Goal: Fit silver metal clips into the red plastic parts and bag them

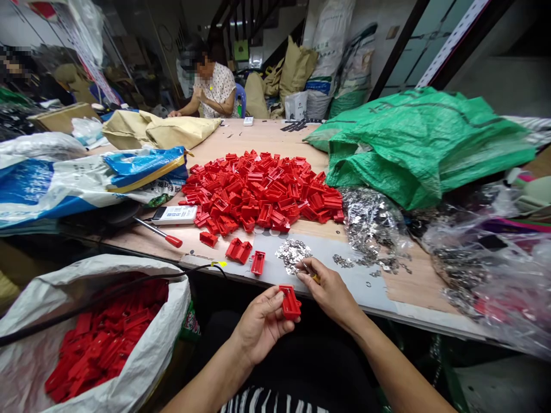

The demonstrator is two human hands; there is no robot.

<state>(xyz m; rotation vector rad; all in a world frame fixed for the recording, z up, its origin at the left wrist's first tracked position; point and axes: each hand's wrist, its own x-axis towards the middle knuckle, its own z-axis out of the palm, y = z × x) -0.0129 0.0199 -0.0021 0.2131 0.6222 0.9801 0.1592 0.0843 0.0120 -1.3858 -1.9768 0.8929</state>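
My left hand [263, 324] grips a red plastic case [290, 302], a small open box with its hollow side facing up, just off the table's front edge. To its right, my right hand [328, 287] is closed round a small yellow-handled tool [317, 279] with a thin metal tip; its exact kind is partly hidden by the fingers. That tip points at a small pile of flat silvery metal pieces [293, 252] on a grey sheet [357, 292]. Nearby on the table lie a single red case [257, 263] and a few more beside it.
A large heap of red cases [262, 189] covers the table's middle. A white sack [172, 321] of red parts stands at lower left. Bags of metal pieces [374, 223] and a green sack [422, 143] lie right. A red-handled screwdriver [172, 240] rests left. Another person [217, 86] sits opposite.
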